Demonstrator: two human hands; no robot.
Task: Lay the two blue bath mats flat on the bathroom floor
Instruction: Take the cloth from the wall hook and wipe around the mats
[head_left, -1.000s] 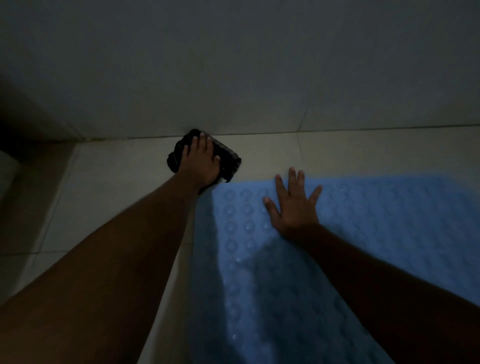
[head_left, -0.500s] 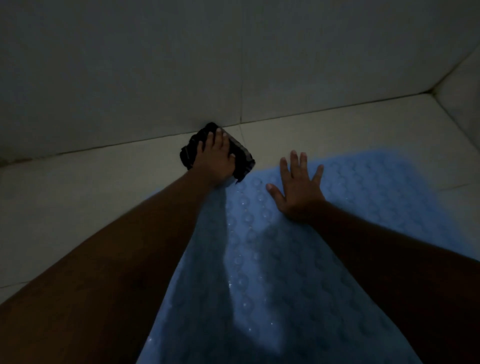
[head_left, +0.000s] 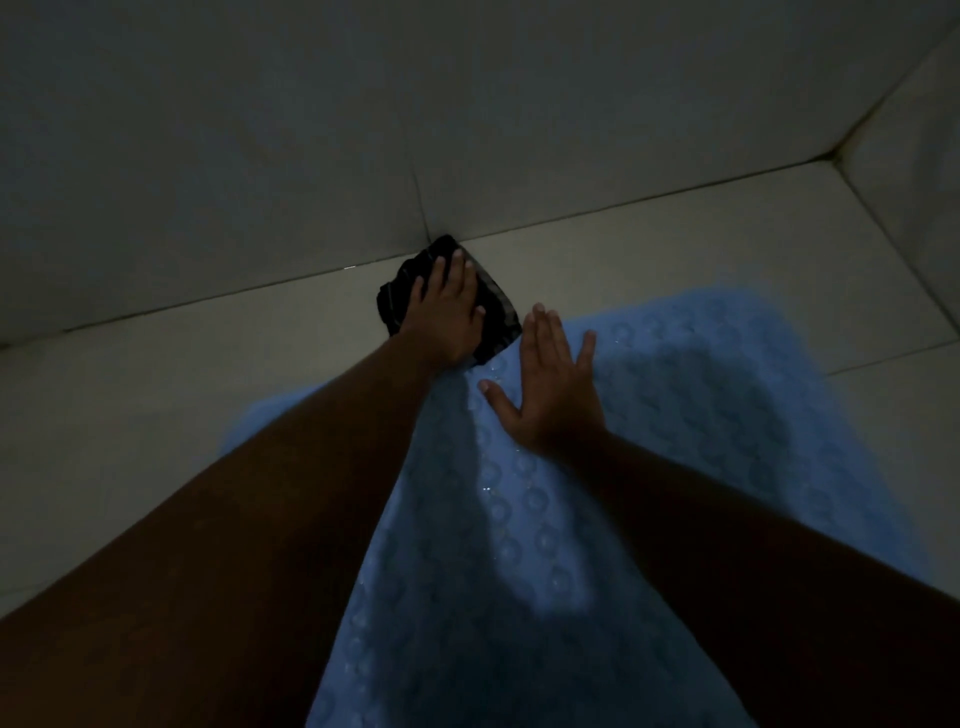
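One blue mat (head_left: 727, 415) lies spread on the floor (head_left: 156, 389) under me. My right hand (head_left: 550, 395) presses it with straight, splayed fingers; I'd sweep outward, palm flat, chasing any ripples. Further on, my left hand (head_left: 447, 317) rests straight-fingered on a dark bundle (head_left: 497, 306) against the wall (head_left: 311, 130).

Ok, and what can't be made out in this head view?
Head view only:
Black thing under the left hand: dim light and the hand hide what it is.
Blue mat, near end: cut off by the bottom edge, covered by both forearms.
Second mat: none shows in frame.
Mat surface beneath the right hand: hidden by it.
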